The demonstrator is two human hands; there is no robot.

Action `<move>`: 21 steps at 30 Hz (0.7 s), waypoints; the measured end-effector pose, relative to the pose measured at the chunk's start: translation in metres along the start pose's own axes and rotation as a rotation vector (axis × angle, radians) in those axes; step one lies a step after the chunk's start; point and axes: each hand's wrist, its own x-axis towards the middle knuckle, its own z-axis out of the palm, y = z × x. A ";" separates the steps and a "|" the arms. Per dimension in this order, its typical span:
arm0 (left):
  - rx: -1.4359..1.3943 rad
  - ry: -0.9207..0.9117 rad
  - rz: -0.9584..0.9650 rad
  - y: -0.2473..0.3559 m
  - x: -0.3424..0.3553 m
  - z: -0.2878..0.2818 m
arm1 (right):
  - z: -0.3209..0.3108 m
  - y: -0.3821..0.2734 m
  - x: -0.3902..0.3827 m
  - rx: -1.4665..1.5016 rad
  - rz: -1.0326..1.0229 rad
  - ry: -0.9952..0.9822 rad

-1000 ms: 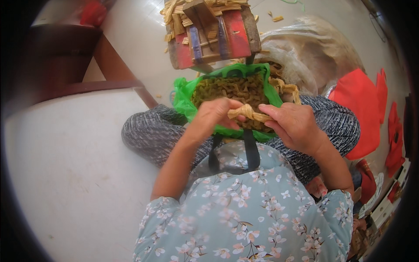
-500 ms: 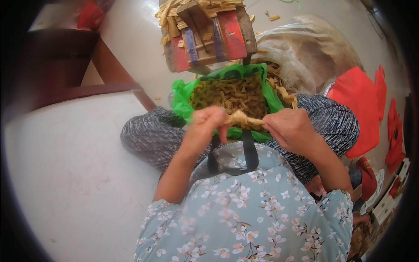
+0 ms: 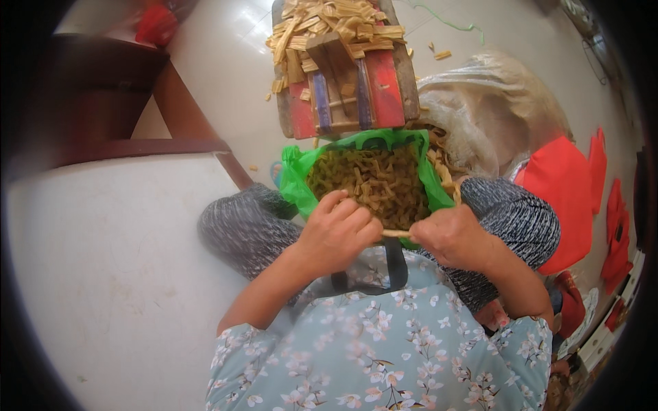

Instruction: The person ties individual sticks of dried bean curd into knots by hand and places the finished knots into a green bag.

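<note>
A thin tan twisted strip point(image 3: 396, 233) is stretched between my hands, low over my lap. My left hand point(image 3: 339, 233) is closed around one end, knuckles up. My right hand point(image 3: 449, 236) pinches the strip a short way off, and a length of it rises behind that hand towards the bag's right edge. Just beyond my hands stands an open green plastic bag point(image 3: 296, 179) between my knees. Many short brownish knotted-looking pieces point(image 3: 373, 185) fill it.
Past the bag is a low red-topped wooden bench point(image 3: 385, 82) with a wooden block point(image 3: 334, 61) and pale cut strips point(image 3: 329, 20). A translucent sack point(image 3: 473, 103) lies to its right, near red bags point(image 3: 562, 195). A white surface point(image 3: 116, 274) lies at my left.
My hands have come down and closer together; the bulky twist seen between them before no longer shows, only a thin stretch of strip. The view has tilted, so the bench and bag sit lower.
</note>
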 end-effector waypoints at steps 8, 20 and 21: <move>-0.111 0.128 -0.235 -0.043 0.021 -0.015 | -0.017 0.036 0.055 -0.121 0.004 0.102; -0.162 0.524 -0.442 -0.141 0.080 -0.053 | -0.069 0.092 0.176 -0.209 -0.114 0.436; -0.190 0.529 -0.454 -0.145 0.079 -0.049 | -0.066 0.100 0.176 -0.186 -0.043 0.369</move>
